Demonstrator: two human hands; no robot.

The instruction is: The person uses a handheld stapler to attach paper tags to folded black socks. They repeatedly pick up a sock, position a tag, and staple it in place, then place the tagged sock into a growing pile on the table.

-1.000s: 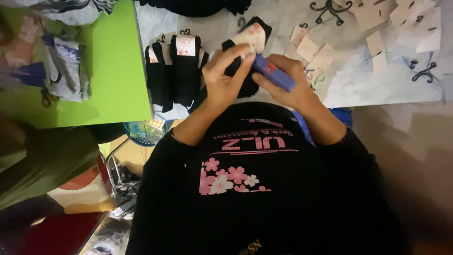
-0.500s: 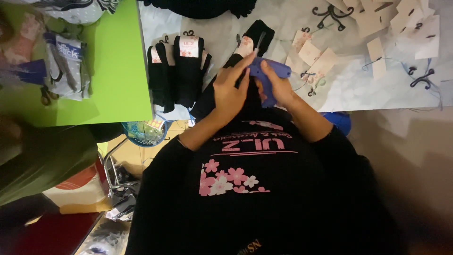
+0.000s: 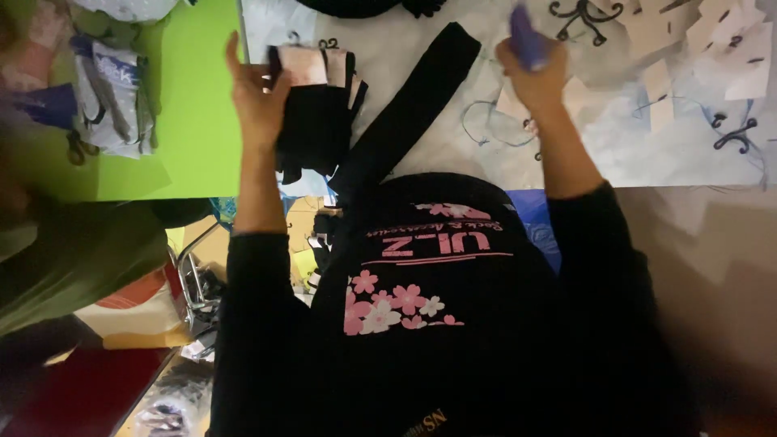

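My left hand [image 3: 255,97] grips a stack of black socks with paper labels [image 3: 320,113] at the seam between the green surface and the white table cover. My right hand [image 3: 538,77] is raised over the table, closed around a blue-purple tagging tool [image 3: 524,32]. Between the two hands a single long black sock [image 3: 417,109] lies diagonally on the cover, touched by neither hand. My black top with pink flowers [image 3: 421,299] fills the lower part of the view.
A green surface [image 3: 194,129] at left carries packaged items [image 3: 113,89]. Several loose paper tags [image 3: 712,44] lie scattered on the white patterned cover [image 3: 647,146] at right. Below the table edge are a metal frame [image 3: 190,267] and floor clutter.
My hands were together on the long sock with the blue tool. They have parted: the left went left onto the sock stack, the right rose up and right with the tool.
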